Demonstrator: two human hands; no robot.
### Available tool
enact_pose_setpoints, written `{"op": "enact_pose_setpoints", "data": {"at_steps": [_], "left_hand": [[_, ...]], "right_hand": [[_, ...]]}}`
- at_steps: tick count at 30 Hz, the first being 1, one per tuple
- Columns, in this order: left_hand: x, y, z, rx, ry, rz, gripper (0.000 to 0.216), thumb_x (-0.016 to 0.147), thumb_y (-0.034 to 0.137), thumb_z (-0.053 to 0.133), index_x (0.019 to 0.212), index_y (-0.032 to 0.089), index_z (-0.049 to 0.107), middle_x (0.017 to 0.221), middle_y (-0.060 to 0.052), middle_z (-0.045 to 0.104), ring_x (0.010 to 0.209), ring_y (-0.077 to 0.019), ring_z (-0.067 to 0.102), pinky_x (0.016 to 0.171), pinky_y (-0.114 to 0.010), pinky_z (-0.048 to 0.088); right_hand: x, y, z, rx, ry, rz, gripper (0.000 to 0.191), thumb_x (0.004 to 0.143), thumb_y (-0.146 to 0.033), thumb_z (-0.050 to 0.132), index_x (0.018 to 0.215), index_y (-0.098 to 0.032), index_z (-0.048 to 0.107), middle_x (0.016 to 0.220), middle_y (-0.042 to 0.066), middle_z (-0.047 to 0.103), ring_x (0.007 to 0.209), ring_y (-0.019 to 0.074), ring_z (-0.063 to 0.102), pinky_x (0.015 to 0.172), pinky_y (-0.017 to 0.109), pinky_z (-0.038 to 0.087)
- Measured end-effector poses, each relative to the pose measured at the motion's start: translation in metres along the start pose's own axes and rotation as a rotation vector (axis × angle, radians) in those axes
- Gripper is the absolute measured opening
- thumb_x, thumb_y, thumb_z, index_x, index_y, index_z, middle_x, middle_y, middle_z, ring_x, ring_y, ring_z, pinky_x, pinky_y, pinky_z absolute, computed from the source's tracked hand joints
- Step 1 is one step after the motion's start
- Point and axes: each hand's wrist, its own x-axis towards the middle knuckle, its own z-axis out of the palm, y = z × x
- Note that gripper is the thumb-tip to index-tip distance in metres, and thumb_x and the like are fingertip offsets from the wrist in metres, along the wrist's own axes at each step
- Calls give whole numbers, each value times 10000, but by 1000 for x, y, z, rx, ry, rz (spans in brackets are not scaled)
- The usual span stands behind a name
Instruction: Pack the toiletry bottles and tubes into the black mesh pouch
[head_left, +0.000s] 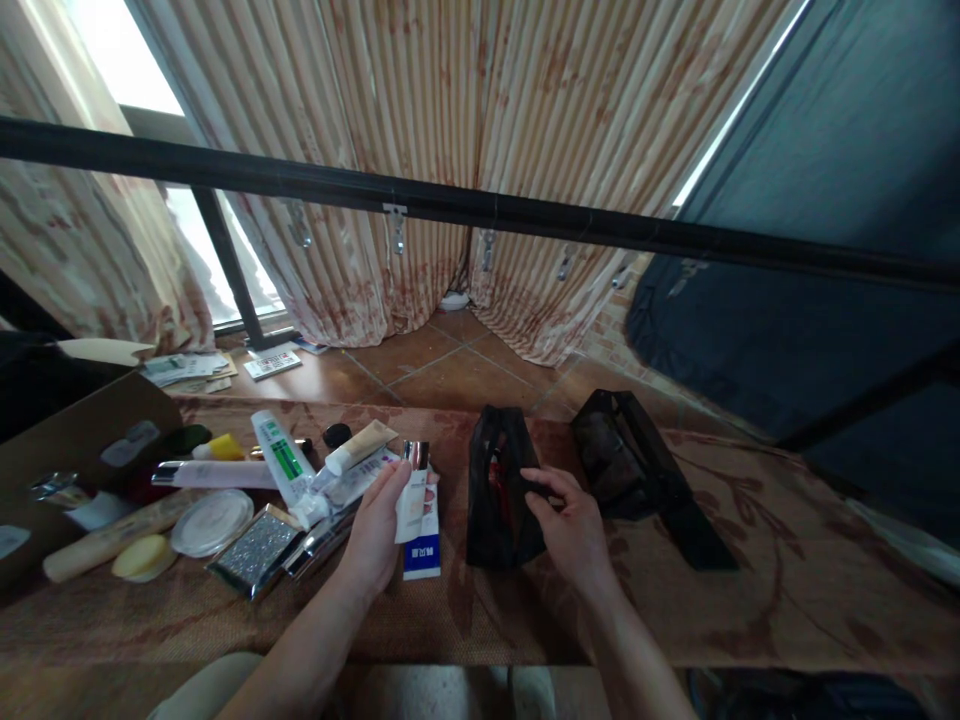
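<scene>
My left hand (377, 530) is closed around a small cosmetic tube (410, 506) with a shiny silver cap, held upright. Just behind and below it lies a blue and white tube (423, 556) on the cloth. With thumb and fingers, my right hand (571, 522) pinches the right edge of an open black mesh pouch (480, 520). Something red (496, 475) shows inside that pouch, partly hidden by the mesh. A second black pouch (611, 460) stands to the right of my right hand, its flap lying out over the cloth.
Left of my hands lie several cosmetics, among them a green and white tube (281, 460), a glittery silver case (257, 552) and a round clear container (212, 522). A cardboard box (82, 440) stands at far left. A dark metal bar (450, 200) crosses above the cloth-covered surface (795, 580).
</scene>
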Motion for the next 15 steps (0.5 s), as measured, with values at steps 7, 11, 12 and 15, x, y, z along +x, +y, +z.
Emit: {"op": "enact_pose_setpoints", "data": {"at_steps": [7, 11, 12, 15], "left_hand": [[-2, 0, 0, 63, -26, -34, 396, 755, 495, 606, 817, 106, 640, 692, -59, 660, 526, -123, 562, 518, -236, 466], [-2, -1, 0, 64, -44, -42, 372, 749, 493, 619, 764, 122, 628, 676, -37, 637, 535, -114, 553, 522, -225, 457], [-2, -1, -1, 63, -55, -44, 364, 747, 487, 625, 759, 123, 625, 690, -36, 638, 542, -112, 554, 523, -220, 455], [-1, -3, -2, 54, -88, -43, 347, 746, 472, 637, 775, 127, 618, 729, -40, 648, 569, -109, 558, 534, -212, 453]], "right_hand": [[11, 5, -2, 111, -13, 73, 277, 702, -217, 552, 935, -188, 699, 1032, 76, 637, 949, 207, 607, 801, 337, 493], [11, 2, 1, 62, -13, 24, 291, 707, -201, 528, 946, -193, 695, 1040, 77, 635, 989, 210, 594, 826, 342, 484], [11, 1, 2, 51, -11, 9, 296, 708, -197, 521, 947, -197, 695, 1044, 76, 634, 997, 210, 591, 837, 345, 480], [11, 2, 4, 23, -18, -21, 328, 702, -179, 495, 957, -210, 697, 1057, 68, 633, 1011, 207, 583, 877, 357, 464]]}}
